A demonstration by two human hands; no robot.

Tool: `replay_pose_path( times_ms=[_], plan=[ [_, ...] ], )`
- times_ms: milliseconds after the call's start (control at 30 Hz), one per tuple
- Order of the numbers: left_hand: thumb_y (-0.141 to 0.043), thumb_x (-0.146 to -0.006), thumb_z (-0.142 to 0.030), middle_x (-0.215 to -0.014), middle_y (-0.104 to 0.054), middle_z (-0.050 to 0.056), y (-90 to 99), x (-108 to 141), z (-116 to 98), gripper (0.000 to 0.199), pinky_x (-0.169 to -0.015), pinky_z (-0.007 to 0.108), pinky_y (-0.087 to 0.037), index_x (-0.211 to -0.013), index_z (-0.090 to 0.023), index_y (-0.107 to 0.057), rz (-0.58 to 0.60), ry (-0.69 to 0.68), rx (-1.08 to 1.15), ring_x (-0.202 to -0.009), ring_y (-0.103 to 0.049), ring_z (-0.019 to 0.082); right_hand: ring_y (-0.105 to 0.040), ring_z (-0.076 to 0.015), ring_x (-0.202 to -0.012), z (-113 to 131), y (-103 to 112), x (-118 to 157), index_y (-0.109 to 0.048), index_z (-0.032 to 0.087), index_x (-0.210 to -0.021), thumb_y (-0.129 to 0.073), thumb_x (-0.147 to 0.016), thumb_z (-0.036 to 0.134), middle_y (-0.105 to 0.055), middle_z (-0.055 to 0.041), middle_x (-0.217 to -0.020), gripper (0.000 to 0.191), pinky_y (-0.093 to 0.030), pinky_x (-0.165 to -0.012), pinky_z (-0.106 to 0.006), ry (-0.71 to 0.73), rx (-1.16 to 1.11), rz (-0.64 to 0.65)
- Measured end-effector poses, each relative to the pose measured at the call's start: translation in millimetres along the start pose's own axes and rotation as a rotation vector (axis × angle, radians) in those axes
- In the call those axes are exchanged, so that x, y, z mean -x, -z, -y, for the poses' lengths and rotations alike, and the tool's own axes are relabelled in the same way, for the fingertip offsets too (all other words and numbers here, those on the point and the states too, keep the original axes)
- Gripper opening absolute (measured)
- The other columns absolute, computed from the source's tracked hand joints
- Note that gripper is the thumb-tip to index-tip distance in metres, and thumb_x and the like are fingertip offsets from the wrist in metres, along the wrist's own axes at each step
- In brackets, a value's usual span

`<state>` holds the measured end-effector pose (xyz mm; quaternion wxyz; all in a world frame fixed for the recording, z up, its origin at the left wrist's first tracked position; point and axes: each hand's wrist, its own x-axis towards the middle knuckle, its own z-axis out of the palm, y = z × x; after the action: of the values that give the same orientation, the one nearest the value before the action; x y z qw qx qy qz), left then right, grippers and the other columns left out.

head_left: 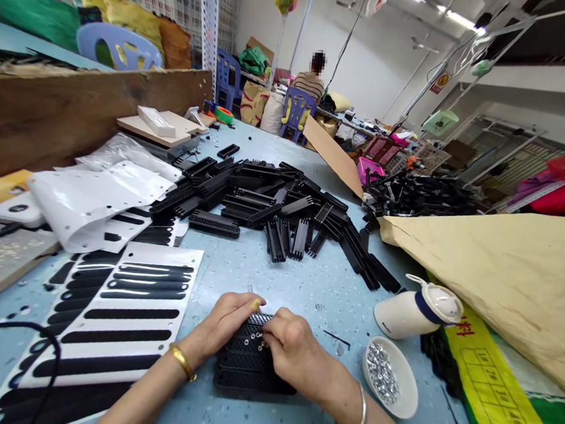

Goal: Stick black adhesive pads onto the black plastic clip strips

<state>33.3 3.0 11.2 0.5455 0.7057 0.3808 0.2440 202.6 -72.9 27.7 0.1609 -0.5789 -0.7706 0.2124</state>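
A row of black textured plastic pieces [253, 371] lies side by side on the blue table in front of me. Several small silver nuts [253, 339] rest on top of them. My left hand [231, 320] lies along the upper left edge of the pieces, thumb against the far end, fingers partly hidden behind. My right hand [291, 341] is over the right side of the pieces, its thumb and fingers pinched together close to the nuts; whatever is between the fingertips is too small to make out.
A white bowl of nuts [408, 388] and a cream bottle [417, 313] stand at the right. Behind my hands spreads a pile of black pieces [264, 200]. Sheets of black strips [129, 317] lie left. A person [309, 82] sits far back.
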Motion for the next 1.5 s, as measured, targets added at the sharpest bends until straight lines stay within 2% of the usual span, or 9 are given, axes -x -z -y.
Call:
replay_pose_path(
  times_ms=[267,633,833,967,1100,1167,1267,1400,1500],
  plan=[
    [-0.041,-0.091,-0.044,-0.095,-0.074,0.003,1.5,-2,2,0.042,-0.084,0.031,-0.046,-0.098,-0.018,-0.074,0.021,0.020,0.009,-0.093,-0.061,0.025,-0.061,-0.0132,-0.064,-23,8,-3,-0.071,0.017,-0.077,-0.058,-0.079,0.003,-0.064,-0.0009,-0.070,0.019,-0.048,-0.063,-0.023,-0.138,-0.249,-0.199],
    [-0.043,-0.091,-0.045,-0.091,-0.074,0.003,1.4,-2,1,0.042,-0.083,0.032,-0.046,-0.093,-0.018,-0.075,0.038,0.003,-0.008,-0.090,-0.062,0.024,-0.067,-0.0169,-0.077,-18,8,-6,-0.076,0.019,-0.084,-0.065,-0.070,0.001,-0.073,-0.0025,-0.080,0.025,-0.050,-0.074,-0.026,-0.137,-0.224,-0.121],
    [-0.042,-0.091,-0.045,-0.091,-0.075,0.003,1.6,-4,3,0.042,-0.083,0.032,-0.046,-0.093,-0.018,-0.074,0.030,-0.005,-0.015,-0.090,-0.064,0.024,-0.064,-0.0148,-0.068,-18,12,-1,-0.074,0.019,-0.075,-0.060,-0.076,0.006,-0.070,-0.0020,-0.072,0.019,-0.050,-0.066,-0.024,-0.165,-0.255,-0.243],
    [-0.043,-0.090,-0.046,-0.091,-0.075,0.005,7.4,1,0,0.041,-0.081,0.033,-0.048,-0.093,-0.017,-0.073,-0.009,-0.008,-0.034,-0.090,-0.066,0.026,-0.061,-0.0159,-0.062,-33,36,38,-0.072,0.019,-0.077,-0.058,-0.081,0.019,-0.066,-0.0027,-0.069,0.014,-0.048,-0.057,-0.026,-0.236,-0.262,-0.411],
    [-0.050,-0.085,-0.043,-0.093,-0.076,0.006,12.4,11,-15,0.035,-0.079,0.035,-0.052,-0.094,-0.017,-0.072,-0.167,-0.010,-0.200,-0.089,-0.068,0.027,-0.064,-0.0204,-0.061,-78,61,107,-0.071,0.020,-0.076,-0.053,-0.083,0.030,-0.069,-0.0058,-0.069,0.022,-0.050,-0.056,-0.030,-0.397,-0.083,-0.544],
    [-0.051,-0.085,-0.040,-0.096,-0.077,0.006,14.1,11,-25,0.033,-0.078,0.034,-0.053,-0.097,-0.018,-0.072,-0.235,-0.051,-0.323,-0.089,-0.069,0.026,-0.068,-0.0243,-0.066,-105,65,140,-0.072,0.021,-0.075,-0.052,-0.079,0.031,-0.072,-0.0086,-0.073,0.023,-0.053,-0.062,-0.033,-0.460,0.020,-0.523],
    [-0.048,-0.089,-0.030,-0.105,-0.075,0.007,15.2,-8,-33,0.031,-0.081,0.033,-0.054,-0.109,-0.019,-0.069,-0.172,-0.079,-0.569,-0.094,-0.069,0.024,-0.070,-0.0258,-0.072,-137,61,174,-0.073,0.021,-0.078,-0.046,-0.075,0.025,-0.074,-0.0098,-0.078,0.027,-0.054,-0.068,-0.036,-0.530,0.178,-0.477],
    [-0.057,-0.086,-0.015,-0.098,-0.074,0.010,12.7,-55,-23,0.022,-0.091,0.042,-0.050,-0.104,-0.017,-0.070,-0.048,-0.023,-0.739,-0.096,-0.068,0.027,-0.067,-0.0240,-0.065,-146,52,180,-0.073,0.020,-0.084,-0.044,-0.077,0.022,-0.072,-0.0098,-0.079,0.030,-0.051,-0.062,-0.035,-0.497,0.358,-0.454],
    [-0.061,-0.091,-0.027,-0.110,-0.067,0.009,8.1,-84,-8,0.023,-0.086,0.043,-0.053,-0.111,-0.015,-0.064,0.033,0.010,-0.809,-0.097,-0.065,0.023,-0.064,-0.0225,-0.061,-127,48,155,-0.072,0.017,-0.083,-0.045,-0.085,0.026,-0.068,-0.0097,-0.074,0.029,-0.048,-0.059,-0.033,-0.356,0.371,-0.515]
  ],
)
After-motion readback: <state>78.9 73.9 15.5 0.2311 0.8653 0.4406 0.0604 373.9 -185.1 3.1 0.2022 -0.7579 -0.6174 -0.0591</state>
